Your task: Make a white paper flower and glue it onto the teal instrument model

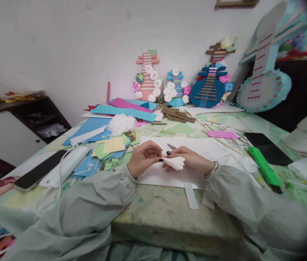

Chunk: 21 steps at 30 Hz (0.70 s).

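Note:
A small white gathered paper piece [177, 162], like a paper flower with ruffled edges, is held between my two hands above white sheets. My left hand [146, 156] pinches its narrow end, thumb and forefinger close together. On the other side, my right hand [190, 158] closes its fingers round the same piece near that narrow end; some fingertips are hidden behind it. Beneath both hands lies a large white sheet [153, 178], with a pale paper strip [190, 196] running over its front edge. A pointed metal tip [171, 146] shows just beyond my right hand.
Paper scraps [106, 154] and a ball of white string [122, 124] lie on the left, near a phone [41, 170]. A green box cutter [264, 168] and another phone [268, 148] are right. Flower-trimmed lute models [207, 92] lean against the wall.

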Tool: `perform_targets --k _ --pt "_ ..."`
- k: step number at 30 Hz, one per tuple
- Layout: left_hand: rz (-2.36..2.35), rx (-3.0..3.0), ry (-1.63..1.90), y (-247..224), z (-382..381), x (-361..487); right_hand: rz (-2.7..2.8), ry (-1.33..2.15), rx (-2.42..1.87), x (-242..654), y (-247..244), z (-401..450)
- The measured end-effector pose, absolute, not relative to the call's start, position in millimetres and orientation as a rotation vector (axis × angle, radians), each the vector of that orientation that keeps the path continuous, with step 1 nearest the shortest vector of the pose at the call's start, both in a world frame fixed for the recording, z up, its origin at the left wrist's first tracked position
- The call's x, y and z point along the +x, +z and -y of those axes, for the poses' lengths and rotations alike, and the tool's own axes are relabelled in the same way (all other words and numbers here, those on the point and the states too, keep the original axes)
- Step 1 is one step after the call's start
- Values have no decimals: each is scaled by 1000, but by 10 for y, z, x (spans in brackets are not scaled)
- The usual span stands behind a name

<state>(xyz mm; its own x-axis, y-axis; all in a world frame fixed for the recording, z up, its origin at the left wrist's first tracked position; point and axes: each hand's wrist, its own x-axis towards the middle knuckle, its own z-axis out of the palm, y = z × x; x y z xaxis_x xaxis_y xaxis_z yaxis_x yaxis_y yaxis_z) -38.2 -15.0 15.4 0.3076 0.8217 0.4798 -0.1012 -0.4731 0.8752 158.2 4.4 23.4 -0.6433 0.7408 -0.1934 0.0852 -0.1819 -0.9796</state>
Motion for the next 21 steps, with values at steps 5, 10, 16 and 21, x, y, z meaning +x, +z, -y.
perform_targets --k 5,10,16,21 --pt "-625 1775 1248 120 162 -354 1551 1798 -875 1550 211 -21" --pt "-649 1811 1076 129 148 -378 1626 1627 -918 1563 178 -51" --pt "-679 1863 902 98 127 -375 1725 1590 -917 1539 133 -31" --pt "-711 1834 877 5 84 -346 1699 1568 -1008 1516 105 -30"
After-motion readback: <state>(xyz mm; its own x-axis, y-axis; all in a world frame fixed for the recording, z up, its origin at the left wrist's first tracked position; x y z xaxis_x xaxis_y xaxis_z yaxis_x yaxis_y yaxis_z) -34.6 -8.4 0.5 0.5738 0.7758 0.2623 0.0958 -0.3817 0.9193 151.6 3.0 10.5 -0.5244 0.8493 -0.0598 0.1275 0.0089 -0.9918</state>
